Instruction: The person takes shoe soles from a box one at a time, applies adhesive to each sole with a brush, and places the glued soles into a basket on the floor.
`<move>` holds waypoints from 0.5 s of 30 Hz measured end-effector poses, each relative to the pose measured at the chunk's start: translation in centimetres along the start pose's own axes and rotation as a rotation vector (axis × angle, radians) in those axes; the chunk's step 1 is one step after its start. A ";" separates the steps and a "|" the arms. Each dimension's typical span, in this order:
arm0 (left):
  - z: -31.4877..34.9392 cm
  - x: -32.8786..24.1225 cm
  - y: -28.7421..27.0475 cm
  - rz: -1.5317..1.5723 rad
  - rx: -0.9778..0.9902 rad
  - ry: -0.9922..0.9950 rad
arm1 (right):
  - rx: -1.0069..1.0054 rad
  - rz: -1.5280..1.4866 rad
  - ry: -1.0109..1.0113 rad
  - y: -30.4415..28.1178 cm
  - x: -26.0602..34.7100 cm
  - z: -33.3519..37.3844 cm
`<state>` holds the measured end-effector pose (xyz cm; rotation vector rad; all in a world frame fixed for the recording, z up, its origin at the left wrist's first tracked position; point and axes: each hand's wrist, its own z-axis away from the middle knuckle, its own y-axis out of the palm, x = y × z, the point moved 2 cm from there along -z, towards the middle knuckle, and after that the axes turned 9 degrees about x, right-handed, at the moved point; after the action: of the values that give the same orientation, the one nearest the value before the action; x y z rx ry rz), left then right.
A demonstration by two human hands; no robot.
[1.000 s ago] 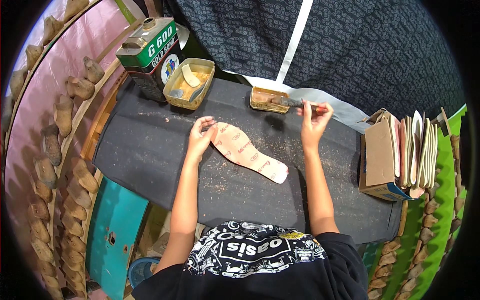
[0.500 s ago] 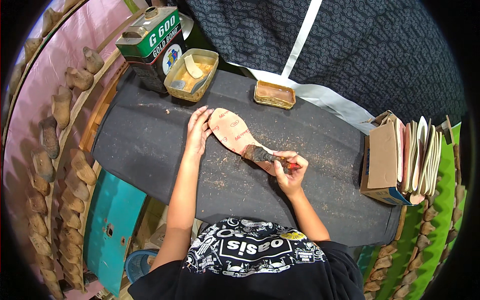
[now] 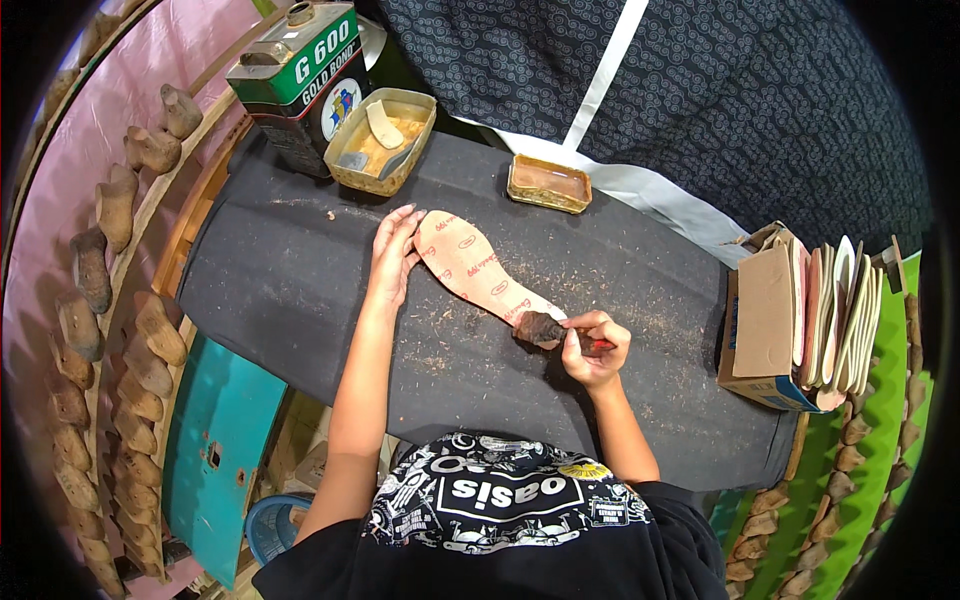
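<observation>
A pinkish-tan insole (image 3: 468,258) with red print lies slantwise over the dark work table. My left hand (image 3: 394,254) holds its wide toe end at the left edge, fingers curled around it. In my right hand (image 3: 597,352) is a brush (image 3: 540,328) with a dark, caked head and a reddish handle, gripped between thumb and fingers. The brush head rests over the narrow heel end of the insole and hides part of it.
A shallow glue tray (image 3: 549,186) and a larger tub (image 3: 428,120) holding cut pieces stand at the back, beside a green-and-black can (image 3: 285,95). A cardboard box (image 3: 762,320) of insoles stands right. Wooden shoe lasts (image 3: 115,208) line the left racks. Shavings litter the table.
My right hand has moved the brush right and slightly down, from the insole's middle to its heel end. My left hand stays at the toe end.
</observation>
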<state>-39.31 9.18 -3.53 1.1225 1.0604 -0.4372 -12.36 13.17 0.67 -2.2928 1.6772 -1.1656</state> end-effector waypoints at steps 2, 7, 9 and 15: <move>0.0 0.1 0.0 -0.013 0.002 0.003 | -0.042 -0.046 0.004 0.4 0.0 -0.3; 0.0 0.1 0.2 -0.007 0.006 0.002 | -0.105 -0.133 0.094 1.7 -0.7 -0.9; 0.0 0.1 0.1 -0.009 0.005 0.002 | -0.070 -0.109 0.110 1.8 -1.1 -0.7; 0.0 0.1 0.1 -0.015 0.001 -0.001 | 0.053 -0.049 0.051 0.1 -0.3 -0.1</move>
<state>-39.21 9.18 -3.55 1.1154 1.0690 -0.4501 -12.59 13.44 0.55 -2.3040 1.5942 -1.2726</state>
